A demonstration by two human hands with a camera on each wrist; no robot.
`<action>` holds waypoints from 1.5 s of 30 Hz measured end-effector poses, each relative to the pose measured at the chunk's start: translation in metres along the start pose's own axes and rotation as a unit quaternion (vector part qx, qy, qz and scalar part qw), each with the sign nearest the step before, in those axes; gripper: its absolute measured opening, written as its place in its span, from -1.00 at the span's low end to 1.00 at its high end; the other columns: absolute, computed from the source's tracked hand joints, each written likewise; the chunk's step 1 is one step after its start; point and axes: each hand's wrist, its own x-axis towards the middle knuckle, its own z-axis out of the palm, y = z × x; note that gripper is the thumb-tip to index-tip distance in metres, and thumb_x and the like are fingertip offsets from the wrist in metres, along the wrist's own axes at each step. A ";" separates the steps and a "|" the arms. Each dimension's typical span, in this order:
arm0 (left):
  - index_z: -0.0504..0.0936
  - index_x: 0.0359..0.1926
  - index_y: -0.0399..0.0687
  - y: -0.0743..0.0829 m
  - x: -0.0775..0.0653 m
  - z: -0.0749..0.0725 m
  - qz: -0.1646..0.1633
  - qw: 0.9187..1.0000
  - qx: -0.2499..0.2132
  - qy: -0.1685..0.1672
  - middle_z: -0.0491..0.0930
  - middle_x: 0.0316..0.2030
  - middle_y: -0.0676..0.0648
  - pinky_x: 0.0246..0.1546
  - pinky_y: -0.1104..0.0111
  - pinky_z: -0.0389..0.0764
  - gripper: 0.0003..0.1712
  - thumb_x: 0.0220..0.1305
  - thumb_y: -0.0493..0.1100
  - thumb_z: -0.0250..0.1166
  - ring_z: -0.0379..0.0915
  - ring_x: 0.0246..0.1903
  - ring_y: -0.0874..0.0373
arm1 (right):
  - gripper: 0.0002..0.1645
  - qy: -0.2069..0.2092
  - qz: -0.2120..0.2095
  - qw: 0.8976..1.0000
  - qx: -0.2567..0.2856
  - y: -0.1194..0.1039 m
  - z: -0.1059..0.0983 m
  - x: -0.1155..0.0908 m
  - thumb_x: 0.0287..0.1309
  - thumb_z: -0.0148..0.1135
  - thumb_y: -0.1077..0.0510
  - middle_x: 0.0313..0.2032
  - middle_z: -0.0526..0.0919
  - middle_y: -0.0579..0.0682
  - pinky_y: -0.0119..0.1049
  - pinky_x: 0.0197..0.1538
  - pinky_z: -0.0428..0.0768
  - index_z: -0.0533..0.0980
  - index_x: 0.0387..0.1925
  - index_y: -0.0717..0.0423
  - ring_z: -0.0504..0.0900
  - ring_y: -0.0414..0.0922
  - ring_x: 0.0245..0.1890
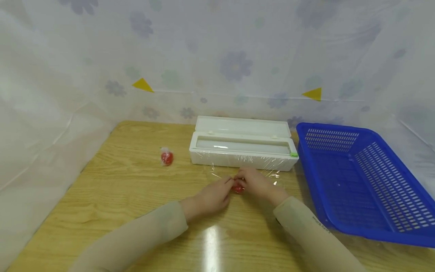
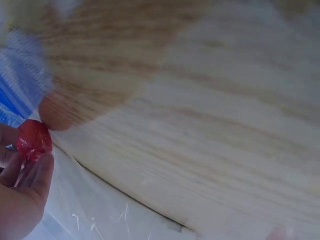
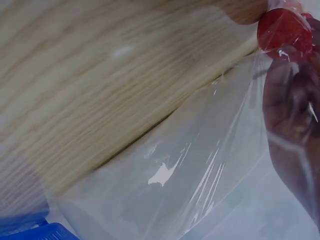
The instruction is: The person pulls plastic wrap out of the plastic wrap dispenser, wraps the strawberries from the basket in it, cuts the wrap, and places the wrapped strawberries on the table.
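Observation:
Both hands meet over a small round red thing (image 1: 238, 188) covered in clear cling film, low over the wooden table. My left hand (image 1: 213, 194) grips it from the left with curled fingers. From the right and far side, my right hand (image 1: 256, 183) pinches the film and the red thing. The right wrist view shows the red ball (image 3: 284, 32) beneath shiny, creased cling film (image 3: 200, 165). That film stretches back toward a white cling film box (image 1: 242, 161), its lid raised. Fingers partly hide the red ball.
Another film-wrapped red ball (image 1: 167, 158) lies on the table (image 1: 125, 181), left of the box. A blue plastic basket (image 1: 321, 196) stands at the right, close to the right forearm. A green slider (image 1: 293, 154) sits at the box's right end. Flowered cloth (image 1: 234, 45) hangs behind.

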 end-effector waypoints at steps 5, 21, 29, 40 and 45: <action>0.40 0.03 -0.29 -0.002 0.004 0.003 -0.006 1.000 -0.012 0.010 0.55 -0.11 -0.17 -0.04 0.23 0.62 -0.64 0.18 -0.32 0.08 0.50 -0.09 0.03 | -0.73 -0.012 0.056 0.997 0.047 0.001 -0.003 0.000 0.14 0.13 0.31 -0.28 0.71 0.14 -0.06 -0.10 0.62 0.62 -0.14 0.27 0.60 -0.06 -0.26; 0.38 0.20 -0.23 -0.008 0.028 0.011 -0.011 0.998 -0.045 0.045 0.67 -0.18 -0.13 -0.05 0.21 0.61 -0.41 0.13 -0.22 0.28 0.56 -0.15 0.02 | -0.65 -0.015 0.077 0.993 0.086 0.002 -0.012 -0.007 0.14 0.18 0.15 -0.23 0.73 0.14 -0.04 -0.09 0.62 0.59 -0.08 0.27 0.63 -0.05 -0.23; 0.47 -0.05 -0.20 -0.009 0.030 0.005 -0.020 0.999 -0.038 0.019 0.66 -0.21 -0.12 -0.03 0.23 0.60 -0.74 0.25 -0.23 0.16 0.56 -0.16 0.06 | -0.47 -0.020 0.043 0.994 0.099 0.013 -0.012 -0.017 -0.06 0.18 0.43 -0.08 0.68 0.29 -0.02 -0.11 0.64 0.48 0.07 0.33 0.64 0.08 -0.18; 0.48 -0.24 -0.11 -0.002 0.046 -0.015 -0.042 0.995 0.013 -0.089 0.63 -0.31 -0.07 -0.09 0.27 0.60 -0.90 0.24 -0.20 0.17 0.55 -0.23 0.08 | -0.78 0.086 0.071 0.993 0.025 0.014 -0.024 -0.027 0.00 0.14 0.47 -0.32 0.73 0.23 0.04 -0.12 0.61 0.63 -0.28 0.36 0.64 0.10 -0.25; 0.49 -0.22 -0.14 -0.005 0.048 -0.017 -0.039 0.993 0.023 -0.108 0.64 -0.31 -0.08 -0.15 0.31 0.60 -0.83 0.17 -0.21 0.26 0.53 -0.28 0.12 | -0.83 0.164 0.004 0.981 -0.106 -0.009 -0.020 -0.037 -0.15 0.20 0.42 -0.46 0.66 0.04 -0.14 -0.37 0.61 0.60 -0.46 0.17 0.58 -0.05 -0.42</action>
